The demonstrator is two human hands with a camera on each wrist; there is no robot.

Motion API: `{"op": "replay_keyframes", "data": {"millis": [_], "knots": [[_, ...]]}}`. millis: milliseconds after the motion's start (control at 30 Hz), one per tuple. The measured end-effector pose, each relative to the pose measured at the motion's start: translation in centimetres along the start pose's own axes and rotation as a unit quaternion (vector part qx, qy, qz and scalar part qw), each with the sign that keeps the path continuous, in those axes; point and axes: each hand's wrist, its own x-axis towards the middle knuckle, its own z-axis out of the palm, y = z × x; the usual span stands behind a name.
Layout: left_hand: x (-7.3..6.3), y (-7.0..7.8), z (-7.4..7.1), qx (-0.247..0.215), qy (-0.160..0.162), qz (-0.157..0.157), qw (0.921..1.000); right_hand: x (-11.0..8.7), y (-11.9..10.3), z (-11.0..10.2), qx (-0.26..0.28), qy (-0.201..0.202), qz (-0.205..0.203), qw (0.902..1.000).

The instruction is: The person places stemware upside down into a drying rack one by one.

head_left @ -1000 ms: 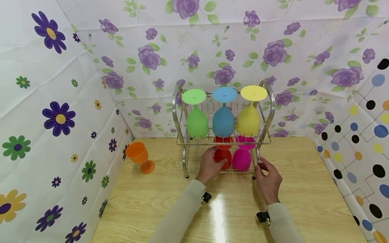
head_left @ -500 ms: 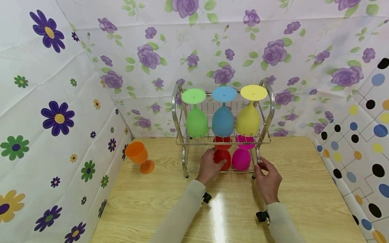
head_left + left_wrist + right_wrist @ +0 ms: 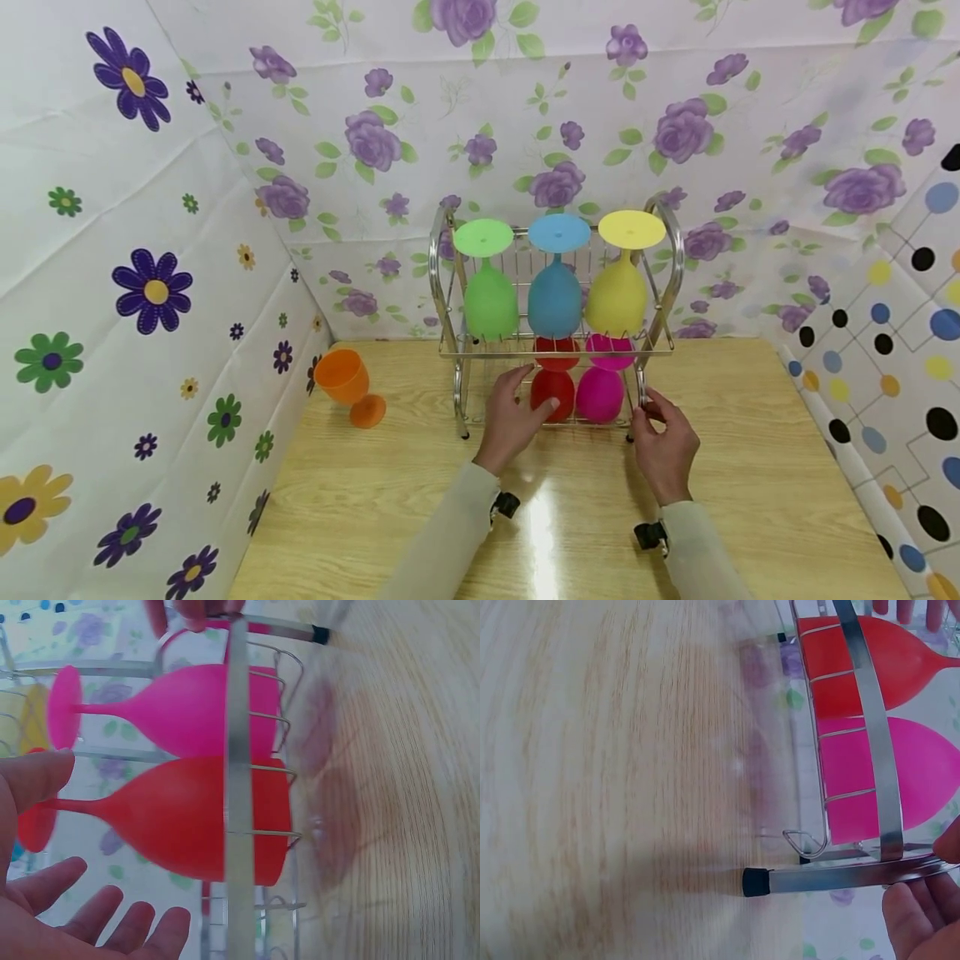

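Note:
A two-tier chrome dish rack (image 3: pixel 678 250) stands against the back cloth. On its lower tier a red goblet (image 3: pixel 552 390) and a pink goblet (image 3: pixel 600 396) sit upside down, side by side. My left hand (image 3: pixel 512 421) is beside the red goblet with its fingers spread. In the left wrist view the thumb lies over the edge of the red goblet's base (image 3: pixel 36 829), while the other fingers stand apart from its bowl. My right hand (image 3: pixel 666 450) pinches the rack's right front leg (image 3: pixel 825 879) between thumb and fingers.
Upside-down green (image 3: pixel 491 308), blue (image 3: pixel 555 304) and yellow (image 3: pixel 617 300) goblets fill the upper tier. An orange goblet (image 3: pixel 343 377) stands upright on the wooden table (image 3: pixel 360 500) to the left. Patterned cloths (image 3: pixel 420 100) enclose the back and sides.
My left hand has loosened from the red goblet and drawn slightly left, its fingers opening. The red goblet stays on the lower tier. My right hand keeps its hold on the rack leg.

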Motion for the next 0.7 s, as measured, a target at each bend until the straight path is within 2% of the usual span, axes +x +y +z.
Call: {"op": "replay_keyframes", "data": {"millis": [133,300,533,700], "knots": [[-1.5,0.4,-1.3,0.008,0.006,0.008,0.9999,0.1,-0.2,-0.1,0.016,-0.005,0.009,0.9998],[-3.0,0.6,-3.0,-0.003,0.023,0.014,0.9996,0.1,-0.1,0.0,0.019,-0.005,0.011,0.9997],[-4.5,0.5,-6.2,-0.004,0.077,0.021,0.9968,0.0,0.0,-0.1,0.025,-0.01,0.013,0.9995],[-5.5,-0.5,-9.1,0.014,0.122,0.024,0.9922,0.0,0.0,-0.1,0.015,-0.013,0.014,0.9997]]}}
